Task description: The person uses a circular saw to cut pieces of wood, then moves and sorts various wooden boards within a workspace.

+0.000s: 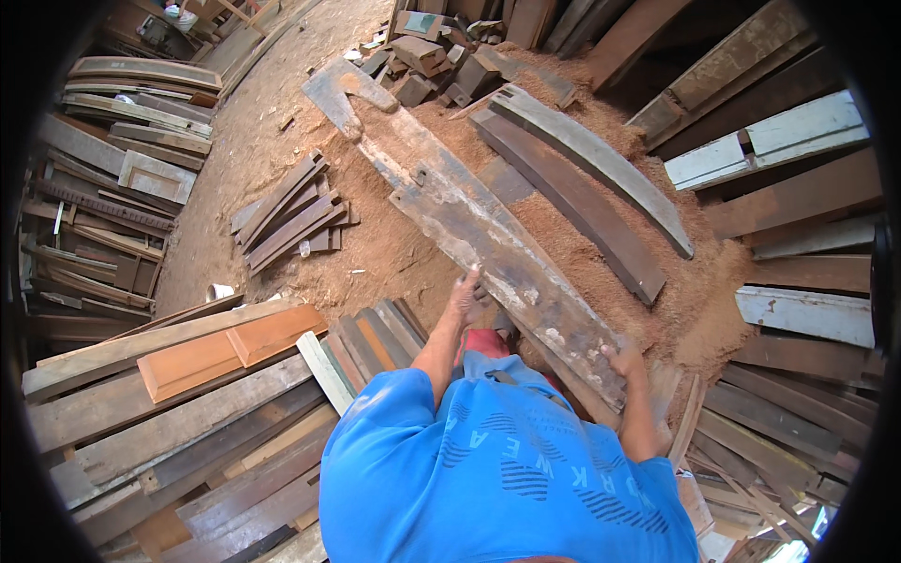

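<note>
A long, weathered wooden plank [488, 235] with flaking pale paint slants across the middle of the view, from the upper left down to my right side. A forked notch is cut in its far end. My left hand [466, 295] is closed on the plank's near edge, about midway along. Close to the near right end, my right hand [623, 360] grips the opposite edge, its thumb on top. Beyond the plank, a dark brown board [572, 206] and a grey curved board [601, 164] lie on the sawdust.
Stacked planks [206, 460] fill the lower left, with an orange panelled board [230, 352] on top. A bundle of short boards [296, 214] lies on the ground. Wood offcuts [422, 56] are heaped at the far side. More boards [802, 314] line the right.
</note>
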`<state>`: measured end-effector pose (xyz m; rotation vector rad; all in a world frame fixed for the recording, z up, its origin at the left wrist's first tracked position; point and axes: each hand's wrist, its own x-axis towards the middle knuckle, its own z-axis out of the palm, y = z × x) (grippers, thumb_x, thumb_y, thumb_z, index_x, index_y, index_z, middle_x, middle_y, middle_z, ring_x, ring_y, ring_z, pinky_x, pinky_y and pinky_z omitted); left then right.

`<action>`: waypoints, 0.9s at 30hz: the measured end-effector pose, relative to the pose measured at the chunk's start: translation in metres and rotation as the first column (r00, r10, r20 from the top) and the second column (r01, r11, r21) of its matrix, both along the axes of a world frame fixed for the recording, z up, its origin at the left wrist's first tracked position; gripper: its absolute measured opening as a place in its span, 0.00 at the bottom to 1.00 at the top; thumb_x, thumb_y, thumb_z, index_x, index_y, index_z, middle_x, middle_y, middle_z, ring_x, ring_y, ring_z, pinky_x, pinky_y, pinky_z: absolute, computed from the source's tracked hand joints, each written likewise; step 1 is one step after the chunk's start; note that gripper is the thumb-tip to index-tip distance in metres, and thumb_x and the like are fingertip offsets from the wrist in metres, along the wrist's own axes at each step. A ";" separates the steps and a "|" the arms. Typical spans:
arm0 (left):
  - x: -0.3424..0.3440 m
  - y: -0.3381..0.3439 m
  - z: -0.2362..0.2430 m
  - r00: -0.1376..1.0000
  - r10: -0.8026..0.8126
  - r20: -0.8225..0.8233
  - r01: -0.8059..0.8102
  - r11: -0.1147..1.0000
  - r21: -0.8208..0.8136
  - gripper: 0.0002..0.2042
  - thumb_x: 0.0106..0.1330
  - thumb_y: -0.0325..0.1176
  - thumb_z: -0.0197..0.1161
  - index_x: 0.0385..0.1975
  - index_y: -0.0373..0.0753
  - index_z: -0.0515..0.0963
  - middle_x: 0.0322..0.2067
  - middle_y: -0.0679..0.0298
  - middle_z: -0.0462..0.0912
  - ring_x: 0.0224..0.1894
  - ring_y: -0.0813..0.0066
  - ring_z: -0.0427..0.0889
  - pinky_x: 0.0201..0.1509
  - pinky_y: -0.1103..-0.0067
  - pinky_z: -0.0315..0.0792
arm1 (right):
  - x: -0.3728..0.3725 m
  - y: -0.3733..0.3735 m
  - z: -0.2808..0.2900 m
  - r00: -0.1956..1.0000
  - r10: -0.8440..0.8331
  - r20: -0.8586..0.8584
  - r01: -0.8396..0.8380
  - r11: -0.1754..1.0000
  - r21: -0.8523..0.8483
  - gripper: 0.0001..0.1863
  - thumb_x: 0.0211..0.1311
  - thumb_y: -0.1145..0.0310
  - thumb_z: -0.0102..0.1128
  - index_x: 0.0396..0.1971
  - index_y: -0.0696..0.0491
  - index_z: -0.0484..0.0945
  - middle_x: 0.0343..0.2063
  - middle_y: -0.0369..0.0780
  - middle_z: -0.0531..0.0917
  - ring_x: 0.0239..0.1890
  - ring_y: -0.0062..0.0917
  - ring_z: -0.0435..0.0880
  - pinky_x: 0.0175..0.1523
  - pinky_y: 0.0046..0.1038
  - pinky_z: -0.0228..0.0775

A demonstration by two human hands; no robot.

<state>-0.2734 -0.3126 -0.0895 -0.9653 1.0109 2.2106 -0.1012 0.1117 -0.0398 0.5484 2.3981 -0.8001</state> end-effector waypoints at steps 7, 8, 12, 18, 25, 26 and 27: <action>0.002 0.013 0.003 0.982 -0.052 -0.181 0.031 0.993 -0.114 0.19 0.64 0.33 0.75 0.53 0.38 0.78 0.46 0.60 0.85 0.46 0.59 0.86 0.54 0.54 0.82 | 0.016 -0.050 0.038 0.993 0.053 0.110 -0.074 0.977 0.201 0.35 0.60 0.50 0.70 0.62 0.57 0.75 0.55 0.56 0.82 0.59 0.52 0.80 0.64 0.45 0.71; 0.003 0.013 0.008 0.987 -0.070 -0.146 0.048 0.988 -0.149 0.20 0.64 0.34 0.75 0.53 0.38 0.78 0.46 0.60 0.86 0.46 0.60 0.86 0.53 0.54 0.82 | 0.019 -0.056 0.042 0.991 0.044 0.127 -0.072 0.972 0.223 0.36 0.59 0.50 0.70 0.62 0.57 0.75 0.56 0.57 0.82 0.60 0.52 0.80 0.65 0.45 0.71; 0.002 0.018 0.039 0.995 -0.083 -0.056 0.067 0.969 -0.237 0.21 0.62 0.37 0.76 0.52 0.38 0.79 0.43 0.61 0.86 0.44 0.64 0.87 0.51 0.57 0.83 | 0.021 -0.044 0.042 0.981 0.073 0.182 -0.090 0.992 0.088 0.39 0.59 0.44 0.69 0.60 0.59 0.76 0.59 0.57 0.80 0.63 0.48 0.79 0.67 0.44 0.69; -0.010 0.040 0.070 0.987 -0.133 -0.093 0.097 0.944 -0.314 0.20 0.61 0.39 0.74 0.50 0.38 0.80 0.41 0.61 0.87 0.39 0.65 0.88 0.45 0.66 0.84 | 0.027 -0.019 0.018 0.991 -0.126 -0.042 0.124 0.991 -0.042 0.32 0.57 0.58 0.75 0.56 0.63 0.79 0.50 0.53 0.84 0.55 0.44 0.84 0.62 0.38 0.73; -0.006 0.043 0.055 0.978 0.116 -0.174 -0.124 0.992 -0.038 0.17 0.62 0.26 0.68 0.50 0.34 0.77 0.40 0.59 0.84 0.46 0.61 0.85 0.56 0.61 0.82 | 0.019 -0.028 0.003 0.997 -0.073 0.017 0.074 0.993 -0.093 0.31 0.63 0.53 0.69 0.59 0.61 0.78 0.55 0.54 0.83 0.60 0.45 0.81 0.66 0.38 0.70; -0.005 0.042 0.059 0.974 0.111 -0.197 -0.120 0.992 -0.035 0.19 0.61 0.26 0.69 0.51 0.35 0.76 0.41 0.61 0.83 0.46 0.62 0.85 0.56 0.62 0.81 | 0.017 -0.029 0.005 0.995 -0.081 0.065 0.087 0.992 -0.094 0.32 0.64 0.52 0.68 0.59 0.61 0.78 0.57 0.54 0.82 0.62 0.45 0.80 0.67 0.38 0.69; -0.003 0.040 0.061 0.970 0.106 -0.220 -0.115 0.993 -0.031 0.21 0.59 0.26 0.70 0.53 0.36 0.75 0.42 0.62 0.82 0.47 0.64 0.84 0.56 0.63 0.81 | 0.015 -0.030 0.008 0.990 -0.089 0.112 0.100 0.991 -0.094 0.33 0.64 0.51 0.68 0.60 0.61 0.77 0.59 0.54 0.81 0.64 0.45 0.79 0.68 0.38 0.68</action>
